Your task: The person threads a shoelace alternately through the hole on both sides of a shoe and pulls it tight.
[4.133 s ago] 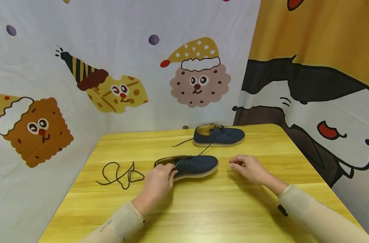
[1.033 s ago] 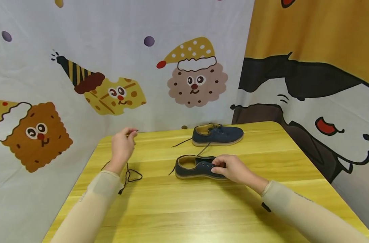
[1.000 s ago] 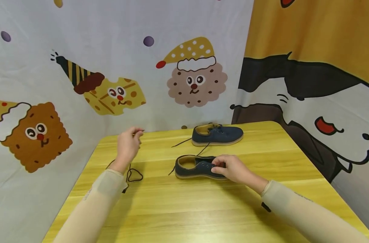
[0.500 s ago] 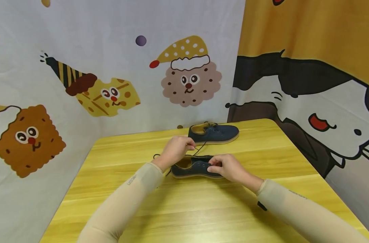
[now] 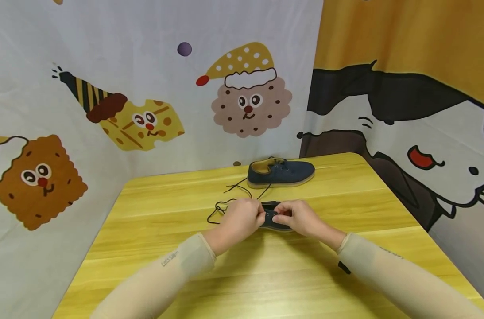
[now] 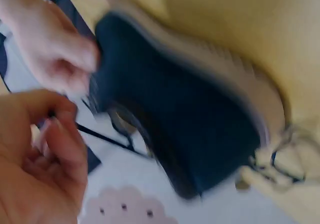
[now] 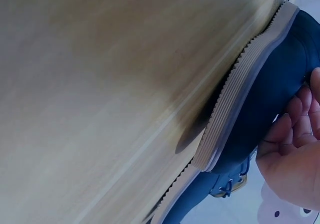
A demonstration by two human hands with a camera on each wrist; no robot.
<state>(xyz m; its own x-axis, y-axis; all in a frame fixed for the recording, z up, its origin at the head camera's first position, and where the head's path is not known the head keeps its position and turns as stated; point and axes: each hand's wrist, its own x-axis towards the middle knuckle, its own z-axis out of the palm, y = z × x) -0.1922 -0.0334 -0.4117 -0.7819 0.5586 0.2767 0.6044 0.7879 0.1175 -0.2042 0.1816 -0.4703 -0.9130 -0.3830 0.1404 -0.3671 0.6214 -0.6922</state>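
Note:
A navy lace-up shoe (image 5: 268,218) with a pale ridged sole stands on the table, partly hidden by both hands in the head view. My right hand (image 5: 301,218) grips its eyelet flap between thumb and fingers. Close on the left, my left hand (image 5: 241,218) pinches a black shoelace (image 6: 114,141) near its end, beside the eyelets. From the left hand the lace trails in loose loops past the shoe's heel. The left wrist view, rather blurred, shows the shoe's heel and side (image 6: 170,98). Whether the lace tip is inside an eyelet cannot be seen.
A second navy shoe (image 5: 295,173), laced, stands behind at the table's far edge, its lace ends lying loose on the yellow wooden table (image 5: 146,248). A printed cartoon curtain (image 5: 154,53) hangs directly behind the table.
The near shoe was shifted right, and my right hand took hold of it. My left hand picked up the lace at the left and brought it rightward to the eyelets.

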